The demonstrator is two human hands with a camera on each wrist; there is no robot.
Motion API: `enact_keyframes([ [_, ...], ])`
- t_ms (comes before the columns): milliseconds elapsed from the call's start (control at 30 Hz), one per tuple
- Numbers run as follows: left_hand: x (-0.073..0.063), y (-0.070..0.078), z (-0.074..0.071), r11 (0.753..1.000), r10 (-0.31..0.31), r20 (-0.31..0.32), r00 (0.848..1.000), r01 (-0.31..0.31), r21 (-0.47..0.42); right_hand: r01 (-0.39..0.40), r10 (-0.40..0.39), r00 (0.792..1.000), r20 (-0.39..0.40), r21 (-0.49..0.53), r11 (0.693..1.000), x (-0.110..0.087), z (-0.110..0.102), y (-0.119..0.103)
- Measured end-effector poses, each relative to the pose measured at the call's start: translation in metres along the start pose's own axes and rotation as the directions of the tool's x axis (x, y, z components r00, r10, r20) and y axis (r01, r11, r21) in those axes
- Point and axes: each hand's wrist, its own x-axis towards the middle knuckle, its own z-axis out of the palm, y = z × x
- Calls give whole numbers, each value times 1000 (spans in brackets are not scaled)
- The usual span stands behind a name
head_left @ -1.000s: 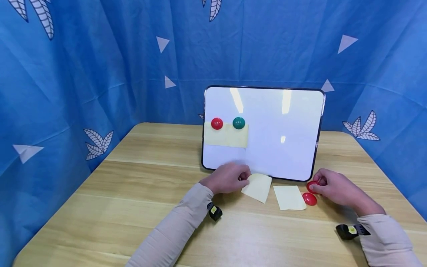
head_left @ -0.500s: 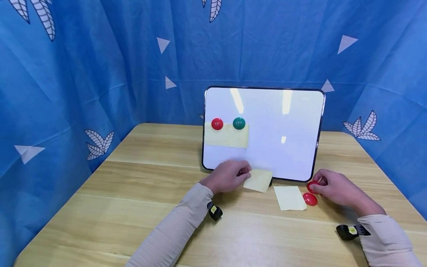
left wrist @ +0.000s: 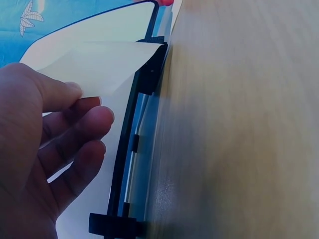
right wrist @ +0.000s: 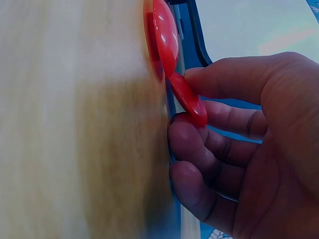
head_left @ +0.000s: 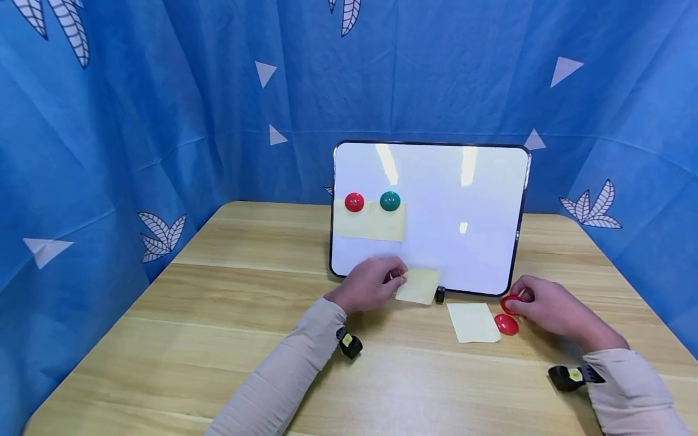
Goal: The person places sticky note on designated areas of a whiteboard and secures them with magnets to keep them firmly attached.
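My left hand (head_left: 373, 283) pinches one edge of a pale yellow sticky note (head_left: 418, 286) in front of the whiteboard's lower edge. In the left wrist view the note (left wrist: 99, 67) bends away from the thumb and index finger. At the right, my right hand (head_left: 553, 306) holds a round red magnet (head_left: 511, 304) between thumb and fingers, tilted in the right wrist view. A second red magnet (head_left: 506, 324) lies beside it on the table, seemingly touching it. Another sticky note (head_left: 473, 323) lies flat just left of the magnets.
The whiteboard (head_left: 458, 206) stands upright on black feet (head_left: 440, 295). On its left side a red magnet (head_left: 354, 202) and a green magnet (head_left: 389, 201) hold yellow paper (head_left: 371, 224). A blue curtain (head_left: 436, 72) hangs behind the wooden table (head_left: 262, 290).
The left hand has risen slightly, lifting the sticky note toward the whiteboard and uncovering one black foot. The right hand and its magnet have stayed in place.
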Motion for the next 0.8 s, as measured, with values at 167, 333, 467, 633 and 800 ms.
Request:
enact_keyframes([
  [167,0,-3,1,1000,12,-36,999,-12,0,-4,4,1000,4,5,1000,1,1,-1],
  [333,-1,-2,0,1000,-4,-62,998,5,9,10,-10,1000,-5,-5,1000,2,1,-1],
  [467,-1,-2,-1,1000,-1,-82,997,1,-1,18,-18,1000,-12,-15,1000,2,0,-1],
  [633,0,-3,-2,999,21,-117,993,-24,-28,9,-9,1000,-6,-8,1000,2,0,-1],
  [800,0,-3,-2,990,-8,-139,990,-12,-142,10,-10,1000,-2,-4,1000,2,0,1],
])
